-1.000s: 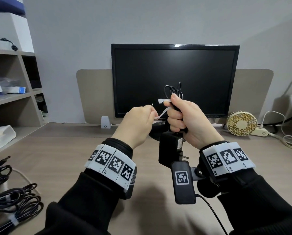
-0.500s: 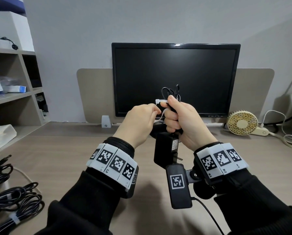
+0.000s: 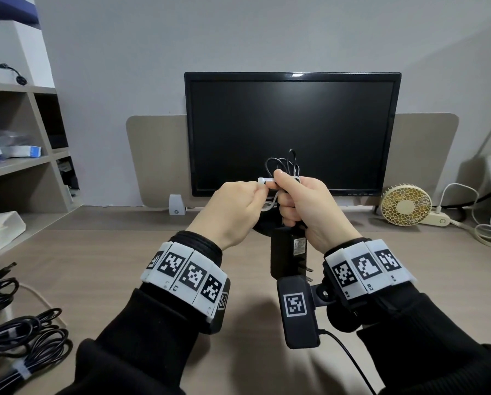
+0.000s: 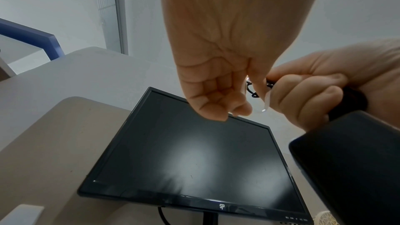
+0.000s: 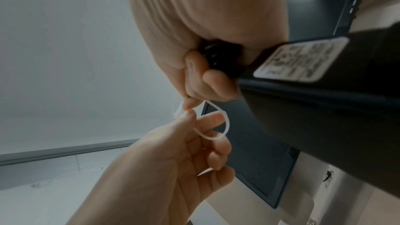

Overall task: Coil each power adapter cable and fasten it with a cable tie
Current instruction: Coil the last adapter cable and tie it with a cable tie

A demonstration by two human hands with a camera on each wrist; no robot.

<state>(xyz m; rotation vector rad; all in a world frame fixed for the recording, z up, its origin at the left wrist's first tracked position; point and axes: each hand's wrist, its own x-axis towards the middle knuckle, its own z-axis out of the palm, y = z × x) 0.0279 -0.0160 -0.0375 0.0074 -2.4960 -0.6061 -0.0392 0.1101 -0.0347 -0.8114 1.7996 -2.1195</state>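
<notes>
Nearest to the camera, at the lower left of the head view, several coiled black cables (image 3: pixel 16 337) are seen lying on the counter (image 3: pixel 119 252), and one bundle of them is bound with a white tie (image 3: pixel 22 372). Above the counter, both hands are held up together in front of the person. The right hand (image 3: pixel 310 209) is closed around the coiled cable (image 3: pixel 284 163) of a black power adapter (image 3: pixel 287 258); the loops of the cable stand out above the fist, and the adapter body hangs below it, with its label seen in the right wrist view. The white cable tie (image 5: pixel 218 122) is held between the two hands: its head is pinched by the fingers (image 3: pixel 281 178) of the right hand, and its strip is curved into an open loop. The left hand (image 3: pixel 233 209) touches the right one, and its thumb and first finger are pinched on the tie just beside the head, while the other fingers are curled. Whether the tail is already passed through the head cannot be told. Behind the hands a dark monitor (image 3: pixel 292 132) stands on the counter, a small fan (image 3: pixel 406 206) lies to its right, and shelves (image 3: pixel 16 161) are seen at the far left.
</notes>
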